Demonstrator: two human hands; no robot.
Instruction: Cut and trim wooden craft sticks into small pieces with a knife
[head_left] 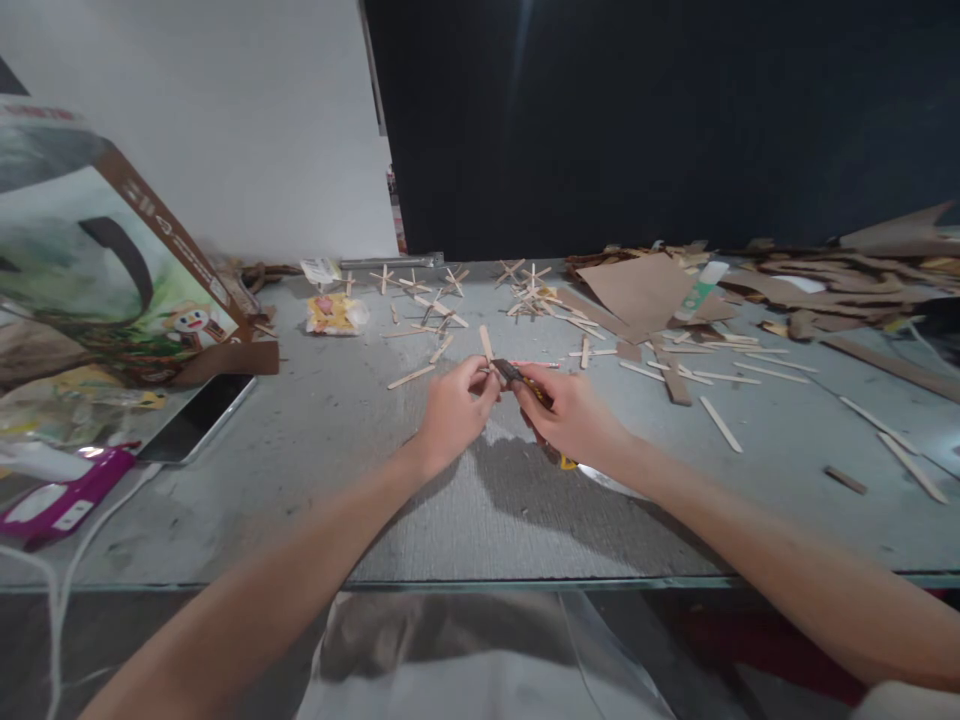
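Observation:
Between its fingertips my left hand (457,405) pinches a small wooden craft stick (486,342), which points up and away from me. A utility knife (536,393) with a dark and yellow body is gripped in my right hand (574,412). Its dark front end meets the stick close to my left fingertips; the blade edge itself is too small to make out. Just behind my hands lies a thin pink-red pencil-like piece (534,364). Star-shaped pieces made of crossed sticks (532,290) stand farther back.
Loose craft sticks (720,424) and brown cardboard scraps (630,290) spread over the right side, with a glue stick (701,291) on the cardboard. To the left are a phone (199,418), a purple glue gun (71,497), a yellow packet (336,315) and a large printed bag (112,250).

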